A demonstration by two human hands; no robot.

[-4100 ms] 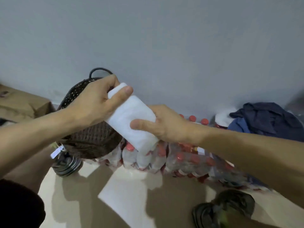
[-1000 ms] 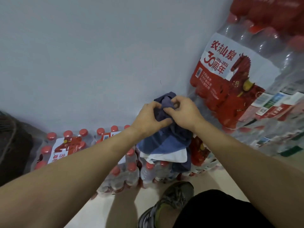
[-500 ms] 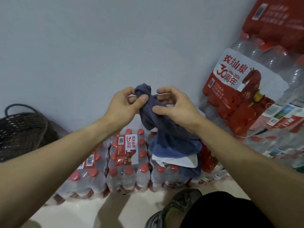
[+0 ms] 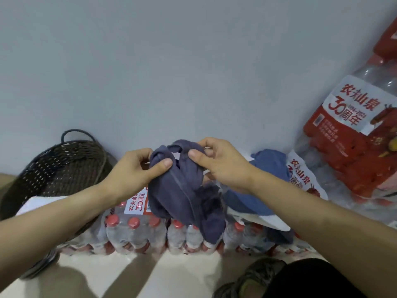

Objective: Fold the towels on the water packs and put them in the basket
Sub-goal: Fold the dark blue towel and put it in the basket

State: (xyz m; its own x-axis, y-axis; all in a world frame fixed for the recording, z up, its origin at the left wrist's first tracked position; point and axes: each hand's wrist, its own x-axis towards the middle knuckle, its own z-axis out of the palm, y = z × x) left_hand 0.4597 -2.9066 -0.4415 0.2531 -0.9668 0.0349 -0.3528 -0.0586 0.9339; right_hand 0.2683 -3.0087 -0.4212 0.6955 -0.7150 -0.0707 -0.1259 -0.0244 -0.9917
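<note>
Hands met at the centre of the frame: the left hand [image 4: 134, 169] and the right hand [image 4: 219, 162] each pinched the bunched top of a dark blue towel [image 4: 187, 194] between thumb and curled fingers, and the rest of it hung crumpled in front of the water packs [image 4: 137, 231] along the lower middle. More towels [image 4: 266, 181], one lighter blue over something white, lay on the packs to the right of centre. The woven basket [image 4: 55, 168] sat at the left edge against the wall. From here the fold could go crooked, since the cloth was twisted and no corner or straight edge was plainly in either grip; a loosened pinch could also drop it toward the floor in front of the packs. Hidden points: the basket's inside could not be seen, the towel's edges were lost in the folds, and the person's forearms covered parts of the packs and the basket's lower side
</note>
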